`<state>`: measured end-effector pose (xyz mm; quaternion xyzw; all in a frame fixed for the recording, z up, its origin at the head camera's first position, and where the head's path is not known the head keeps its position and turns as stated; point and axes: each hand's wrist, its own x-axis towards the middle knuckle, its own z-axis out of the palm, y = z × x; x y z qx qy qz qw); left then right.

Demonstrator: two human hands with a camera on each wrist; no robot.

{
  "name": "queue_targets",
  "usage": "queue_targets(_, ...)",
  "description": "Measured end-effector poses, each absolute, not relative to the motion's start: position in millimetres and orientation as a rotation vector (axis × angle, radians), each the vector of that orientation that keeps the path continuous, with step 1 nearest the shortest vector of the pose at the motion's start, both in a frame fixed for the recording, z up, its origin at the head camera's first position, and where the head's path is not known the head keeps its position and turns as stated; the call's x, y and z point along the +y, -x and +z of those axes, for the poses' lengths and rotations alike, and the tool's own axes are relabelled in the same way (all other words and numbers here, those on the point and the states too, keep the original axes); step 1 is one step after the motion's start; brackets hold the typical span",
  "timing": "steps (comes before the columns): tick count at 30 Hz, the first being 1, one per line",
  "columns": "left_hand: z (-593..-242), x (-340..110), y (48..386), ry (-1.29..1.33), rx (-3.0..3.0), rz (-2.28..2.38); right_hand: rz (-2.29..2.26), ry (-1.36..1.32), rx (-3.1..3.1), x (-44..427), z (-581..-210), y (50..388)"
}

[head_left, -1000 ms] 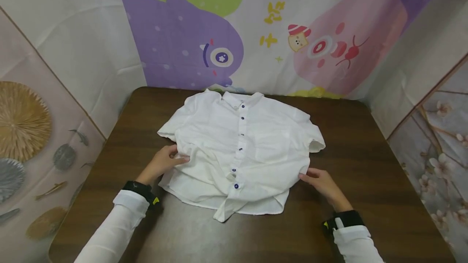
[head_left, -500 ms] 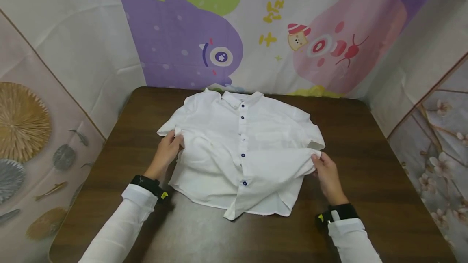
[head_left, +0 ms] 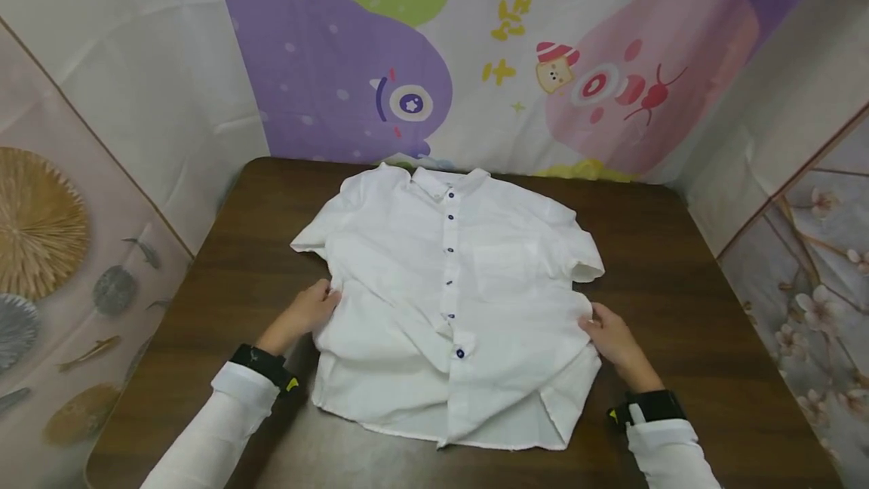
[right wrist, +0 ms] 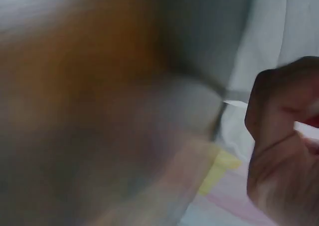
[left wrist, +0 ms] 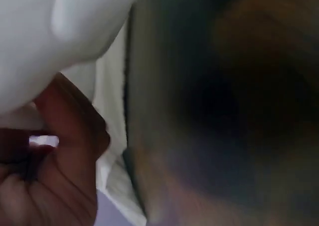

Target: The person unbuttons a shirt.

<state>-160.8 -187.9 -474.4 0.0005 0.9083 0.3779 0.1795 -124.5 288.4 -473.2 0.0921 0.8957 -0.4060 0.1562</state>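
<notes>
Since half a second ago the white shirt (head_left: 475,285) has spread farther down the frame, both hands lowering with it. I have it at mid-frame, six dark buttons (head_left: 460,353) countable. At centre left the left hand (head_left: 305,314) and at centre right the right hand (head_left: 616,339) each pinch a side edge, fingers nearly closed; my wrist views blur, cutting both hands off. Beneath lies one brown table (head_left: 686,308), its near edge cropped; above, one cartoon backdrop (head_left: 339,66), top cropped.

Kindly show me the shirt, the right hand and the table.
White short-sleeved shirt (head_left: 449,300), head view: the button placket.
Right hand (head_left: 616,339), head view: between fingers and wrist.
Wood-grain table (head_left: 706,353), head view: bare right side.
</notes>
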Motion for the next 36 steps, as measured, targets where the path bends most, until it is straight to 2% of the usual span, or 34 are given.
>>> queue_targets(5, -480, -190, 146, -0.018, 2.650, 0.831, -0.970, -0.224, 2.658, 288, -487, 115)
queue_targets(10, -472, -181, 140, -0.057, 2.872, 0.799, -0.942, -0.216, 2.767, 284, -482, 108)
queue_targets(13, -467, -168, 136, -0.300, 3.064, 0.743, -0.864, -0.125, 2.906, 272, -471, 104)
queue_targets(17, -466, -140, 126, -0.760, 3.118, 0.704, -0.799, 0.102, 3.032, 243, -461, 96)
queue_targets(20, -472, -117, 119, -0.942, 3.065, 0.658, -0.752, 0.278, 3.037, 220, -462, 91)
queue_targets(22, -478, -104, 117, -0.930, 3.051, 0.600, -0.706, 0.324, 2.985, 208, -466, 88)
queue_targets(29, -498, -82, 122, -0.519, 2.875, 0.385, -0.446, 0.227, 2.727, 193, -490, 90)
queue_targets(36, -500, -83, 136, -0.467, 2.760, 0.322, -0.405, 0.246, 2.680, 193, -494, 105)
